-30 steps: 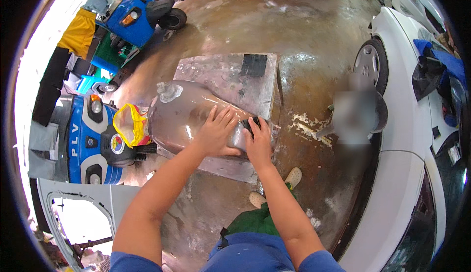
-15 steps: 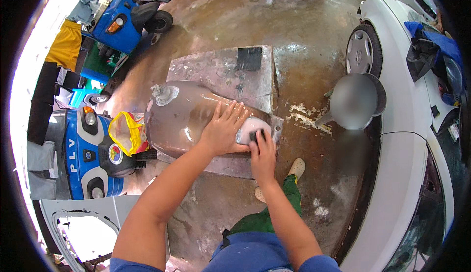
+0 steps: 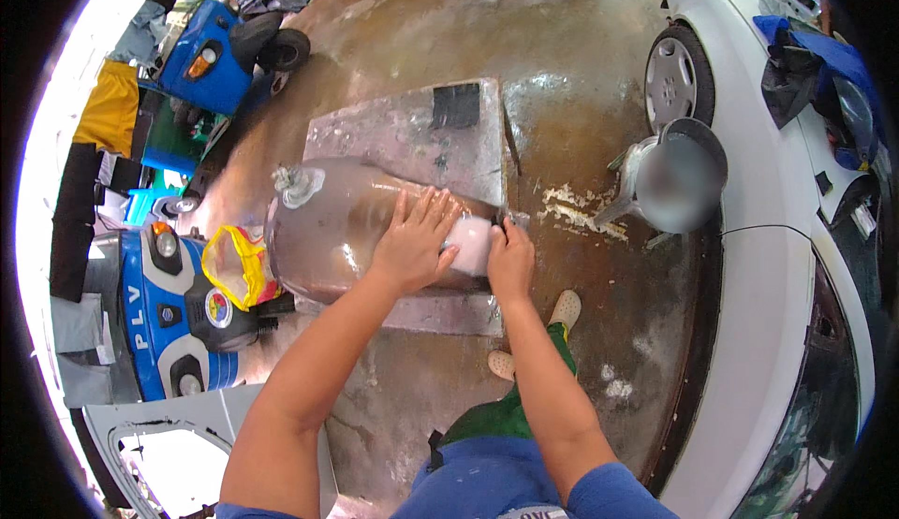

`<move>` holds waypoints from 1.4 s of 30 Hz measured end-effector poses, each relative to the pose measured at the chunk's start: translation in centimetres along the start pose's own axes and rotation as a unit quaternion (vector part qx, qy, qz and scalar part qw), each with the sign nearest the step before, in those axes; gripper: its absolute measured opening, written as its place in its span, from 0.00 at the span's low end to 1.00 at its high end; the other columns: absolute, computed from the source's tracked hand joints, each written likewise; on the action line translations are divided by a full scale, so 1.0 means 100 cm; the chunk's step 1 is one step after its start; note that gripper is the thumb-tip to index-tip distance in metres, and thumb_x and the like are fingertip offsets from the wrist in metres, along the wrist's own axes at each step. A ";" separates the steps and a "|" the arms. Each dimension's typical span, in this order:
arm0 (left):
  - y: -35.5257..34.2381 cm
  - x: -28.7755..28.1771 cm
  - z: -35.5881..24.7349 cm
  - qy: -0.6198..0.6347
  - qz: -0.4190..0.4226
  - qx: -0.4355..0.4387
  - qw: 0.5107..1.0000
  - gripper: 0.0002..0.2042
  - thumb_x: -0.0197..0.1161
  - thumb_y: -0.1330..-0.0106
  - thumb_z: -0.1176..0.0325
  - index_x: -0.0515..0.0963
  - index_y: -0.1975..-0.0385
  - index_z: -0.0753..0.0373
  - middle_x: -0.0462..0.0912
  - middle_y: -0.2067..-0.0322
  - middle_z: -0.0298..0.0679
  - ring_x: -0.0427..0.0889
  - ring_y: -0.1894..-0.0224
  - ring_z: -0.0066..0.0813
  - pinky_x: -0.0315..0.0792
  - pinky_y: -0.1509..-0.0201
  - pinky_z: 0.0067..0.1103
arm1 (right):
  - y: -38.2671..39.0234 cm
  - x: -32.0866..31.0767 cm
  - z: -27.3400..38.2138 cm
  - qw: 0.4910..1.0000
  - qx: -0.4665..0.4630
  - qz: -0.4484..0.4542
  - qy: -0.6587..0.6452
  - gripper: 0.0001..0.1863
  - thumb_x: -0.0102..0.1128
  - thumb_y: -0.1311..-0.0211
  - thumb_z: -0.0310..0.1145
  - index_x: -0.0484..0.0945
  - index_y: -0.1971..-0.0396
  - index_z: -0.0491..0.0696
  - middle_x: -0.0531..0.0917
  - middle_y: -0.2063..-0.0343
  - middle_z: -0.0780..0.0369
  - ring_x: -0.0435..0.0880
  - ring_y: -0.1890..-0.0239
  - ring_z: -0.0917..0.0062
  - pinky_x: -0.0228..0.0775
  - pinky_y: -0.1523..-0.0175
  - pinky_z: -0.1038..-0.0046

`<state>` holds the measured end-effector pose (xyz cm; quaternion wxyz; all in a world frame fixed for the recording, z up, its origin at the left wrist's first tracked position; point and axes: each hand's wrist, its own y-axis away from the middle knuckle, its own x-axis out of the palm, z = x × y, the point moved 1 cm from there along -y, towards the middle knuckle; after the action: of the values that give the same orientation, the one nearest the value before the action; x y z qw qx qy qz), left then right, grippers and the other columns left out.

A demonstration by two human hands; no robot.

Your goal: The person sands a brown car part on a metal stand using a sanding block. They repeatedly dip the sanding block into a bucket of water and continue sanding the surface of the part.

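My left grip [image 3: 412,248] lies flat, fingers spread, on a glossy brown panel [image 3: 337,224] on the tabletop [image 3: 375,126]; just right of it, my right grip [image 3: 511,259] curls around a small dark block [image 3: 498,222], mostly hidden. A white patch [image 3: 473,238] shows between them. I appear to be smoothing it; the next move calls for even pressure and a steady left grip.

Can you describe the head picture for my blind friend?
A person's left hand lies flat on a shiny brown panel; the right hand holds a small dark thing beside a pale patch. A white car stands at right.
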<state>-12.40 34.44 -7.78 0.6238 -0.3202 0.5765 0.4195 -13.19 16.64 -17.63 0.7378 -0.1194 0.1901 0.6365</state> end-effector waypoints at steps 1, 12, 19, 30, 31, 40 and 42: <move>0.001 -0.003 0.000 0.006 0.017 -0.008 1.000 0.34 0.57 0.24 0.50 0.63 0.21 0.56 0.63 0.21 0.47 0.56 0.18 0.49 0.44 0.15 0.53 | 0.008 0.004 0.005 1.000 -0.016 -0.002 0.009 0.23 0.60 0.23 0.39 0.81 0.39 0.37 0.81 0.39 0.43 0.78 0.37 0.45 0.66 0.31 0.50; 0.007 0.002 0.008 -0.011 0.007 -0.010 1.000 0.33 0.56 0.23 0.52 0.62 0.21 0.56 0.63 0.21 0.46 0.56 0.18 0.47 0.44 0.15 0.53 | 0.032 0.005 0.032 0.996 -0.077 -0.007 0.044 0.22 0.60 0.25 0.40 0.84 0.41 0.41 0.83 0.45 0.45 0.79 0.41 0.47 0.68 0.33 0.51; 0.005 0.004 0.003 -0.012 0.009 -0.007 1.000 0.31 0.54 0.21 0.51 0.65 0.22 0.58 0.64 0.22 0.45 0.57 0.18 0.46 0.45 0.15 0.53 | 0.027 0.006 0.014 0.999 -0.017 -0.001 0.038 0.21 0.60 0.26 0.42 0.86 0.43 0.43 0.82 0.43 0.44 0.78 0.41 0.46 0.68 0.33 0.49; 0.013 0.008 0.005 -0.028 0.023 -0.016 0.999 0.30 0.52 0.20 0.52 0.65 0.22 0.56 0.63 0.21 0.43 0.56 0.17 0.45 0.43 0.15 0.53 | 0.055 0.006 0.026 0.994 -0.095 -0.031 0.036 0.21 0.62 0.27 0.40 0.85 0.45 0.39 0.84 0.45 0.46 0.79 0.42 0.47 0.68 0.34 0.50; 0.011 0.005 0.004 -0.032 0.013 -0.011 0.999 0.30 0.52 0.20 0.52 0.64 0.22 0.56 0.63 0.21 0.43 0.56 0.17 0.45 0.43 0.15 0.53 | 0.044 0.005 0.024 0.994 -0.091 -0.040 0.032 0.21 0.62 0.27 0.39 0.85 0.44 0.39 0.84 0.45 0.47 0.80 0.42 0.48 0.69 0.34 0.51; 0.011 0.006 0.005 -0.035 0.007 -0.010 0.999 0.29 0.52 0.20 0.52 0.67 0.23 0.57 0.64 0.21 0.44 0.57 0.18 0.46 0.45 0.15 0.52 | 0.063 0.005 0.028 0.994 -0.094 -0.047 0.014 0.20 0.60 0.25 0.40 0.86 0.47 0.39 0.84 0.46 0.45 0.81 0.43 0.49 0.70 0.34 0.50; 0.003 0.001 0.002 -0.030 0.003 -0.003 1.000 0.29 0.53 0.20 0.52 0.67 0.24 0.57 0.64 0.21 0.44 0.57 0.18 0.46 0.45 0.15 0.52 | 0.021 0.011 0.010 0.991 -0.106 -0.078 0.019 0.20 0.59 0.25 0.39 0.85 0.45 0.39 0.84 0.45 0.45 0.81 0.42 0.49 0.70 0.34 0.50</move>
<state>-12.53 34.79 -7.83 0.6387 -0.3078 0.5574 0.4320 -14.97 18.38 -17.12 0.7648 -0.2234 0.1261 0.5910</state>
